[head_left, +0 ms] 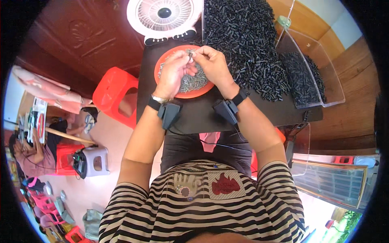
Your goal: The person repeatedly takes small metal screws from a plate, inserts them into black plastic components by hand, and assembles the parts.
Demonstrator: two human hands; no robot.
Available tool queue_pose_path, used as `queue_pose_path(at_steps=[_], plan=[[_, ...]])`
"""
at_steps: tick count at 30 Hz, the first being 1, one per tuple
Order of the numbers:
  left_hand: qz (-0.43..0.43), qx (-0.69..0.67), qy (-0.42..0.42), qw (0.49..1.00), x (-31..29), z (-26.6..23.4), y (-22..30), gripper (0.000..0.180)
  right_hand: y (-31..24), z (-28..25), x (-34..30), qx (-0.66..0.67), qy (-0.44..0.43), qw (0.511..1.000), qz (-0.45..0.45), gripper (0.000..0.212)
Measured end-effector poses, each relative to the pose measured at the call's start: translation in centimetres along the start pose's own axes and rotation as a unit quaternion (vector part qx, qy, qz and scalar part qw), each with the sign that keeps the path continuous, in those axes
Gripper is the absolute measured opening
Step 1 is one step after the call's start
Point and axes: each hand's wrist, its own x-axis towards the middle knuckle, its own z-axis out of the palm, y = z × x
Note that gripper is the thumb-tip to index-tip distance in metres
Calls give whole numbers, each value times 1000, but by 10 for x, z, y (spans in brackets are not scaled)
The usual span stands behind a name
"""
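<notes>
Small part pinched in the fingertips of my left hand and right hand, over round orange basin; too small to tell its axis or pointing. Thin shiny metal pieces inside; smooth black tubes, jumbled, on dark worktop.

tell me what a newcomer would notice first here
Probably the big heap of black pieces on the right of the dark table. Next, left of it, the orange bowl of silvery pieces, the left hand and right hand meeting above it. Behind the bowl, a white fan.
</notes>
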Motion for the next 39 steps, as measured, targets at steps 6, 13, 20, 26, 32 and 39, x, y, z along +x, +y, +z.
queue_pose_path(at_steps=[6, 13, 20, 26, 32, 39], plan=[[-13, -67, -7, 998, 0, 0, 1, 16, -7, -6, 1, 28, -43, 998, 24, 13], [-32, -1, -26, 999, -5, 6, 0, 18, -5, -8, 1, -114, -25, 992, 55, 19], [32, 174, -11, 984, -7, 9, -4, 20, 0, -14, 4, -215, -29, 975, 47, 30], [0, 137, -43, 990, -9, 7, 4, 17, -2, -15, 3, -130, -86, 983, 96, 32], [63, 224, -21, 972, -8, 10, 1, 19, -2, -16, 3, -151, -91, 980, 97, 33], [35, 180, -14, 983, -10, 9, 0, 18, -8, -14, -1, -78, -111, 983, 128, 35]])
